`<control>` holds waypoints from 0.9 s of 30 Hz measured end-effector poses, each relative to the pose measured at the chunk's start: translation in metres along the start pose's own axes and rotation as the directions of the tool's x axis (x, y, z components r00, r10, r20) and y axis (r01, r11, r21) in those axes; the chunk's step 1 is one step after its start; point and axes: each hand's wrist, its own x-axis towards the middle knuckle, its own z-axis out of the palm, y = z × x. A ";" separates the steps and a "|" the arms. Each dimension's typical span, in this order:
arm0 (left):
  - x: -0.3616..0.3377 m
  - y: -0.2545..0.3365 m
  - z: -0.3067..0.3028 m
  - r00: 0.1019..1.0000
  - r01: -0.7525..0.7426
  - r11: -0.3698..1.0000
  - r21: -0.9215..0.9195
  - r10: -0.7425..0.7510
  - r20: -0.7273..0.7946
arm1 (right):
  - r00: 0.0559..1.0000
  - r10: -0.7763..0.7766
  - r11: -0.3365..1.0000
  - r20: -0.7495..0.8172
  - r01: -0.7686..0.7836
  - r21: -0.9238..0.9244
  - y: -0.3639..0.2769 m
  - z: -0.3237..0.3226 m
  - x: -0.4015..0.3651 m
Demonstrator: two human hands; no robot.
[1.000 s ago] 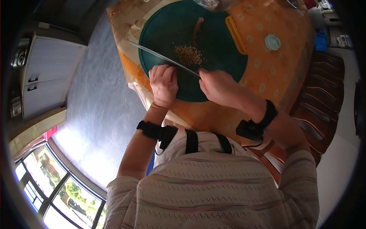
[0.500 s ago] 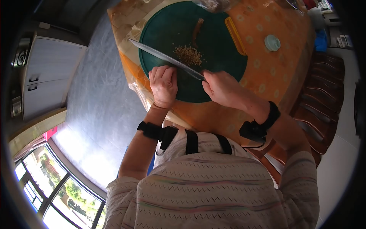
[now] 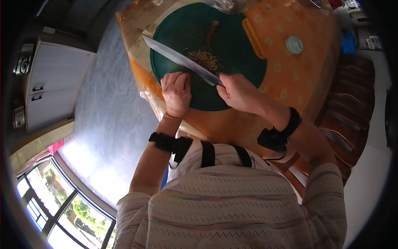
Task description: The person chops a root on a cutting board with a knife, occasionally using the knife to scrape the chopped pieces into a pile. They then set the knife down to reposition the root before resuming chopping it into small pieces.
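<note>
A round dark green board [image 3: 170, 25] lies on the table. My right hand [image 3: 237, 92] is closed around the handle of a large knife [image 3: 178, 57], whose wide blade slants up to the left across the board. Just beyond the blade is a pile of chopped brown bits [image 3: 205, 60], partly hidden by it. Farther up the board lies a brown stick-like piece [image 3: 212, 36]. My left hand [image 3: 177, 92] rests at the board's near left edge, below the blade, with its fingers curled together; what they hold, if anything, is hidden.
The orange patterned tablecloth [image 3: 282, 54] surrounds the board. A yellow handle [image 3: 253, 38] sits at the board's right edge, and a pale green lid-like object [image 3: 294, 45] is farther right. Clear plastic [image 3: 230, 5] lies at the far edge. A brown slatted chair [image 3: 348, 112] stands at the right.
The knife blade has tilted to show more of its flat side, and its tip has moved slightly up. My right hand has shifted slightly left. My left hand has barely moved.
</note>
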 end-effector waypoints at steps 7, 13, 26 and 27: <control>0.002 0.004 -0.004 1.000 0.004 1.000 0.012 -0.004 0.010 | 0.997 0.012 0.999 0.073 -0.009 -0.045 -0.005 0.000 0.004; -0.003 0.001 -0.007 0.999 0.019 0.997 0.078 -0.021 0.030 | 0.994 0.044 0.997 0.097 -0.038 -0.071 -0.008 -0.002 0.006; -0.002 0.000 -0.006 1.000 0.008 1.000 0.022 -0.008 0.000 | 1.000 -0.011 1.000 -0.022 0.011 0.000 0.001 0.009 0.005; -0.003 0.000 -0.006 1.000 0.014 1.000 0.023 -0.014 -0.005 | 1.000 -0.011 1.000 -0.004 0.011 -0.015 -0.002 0.005 0.003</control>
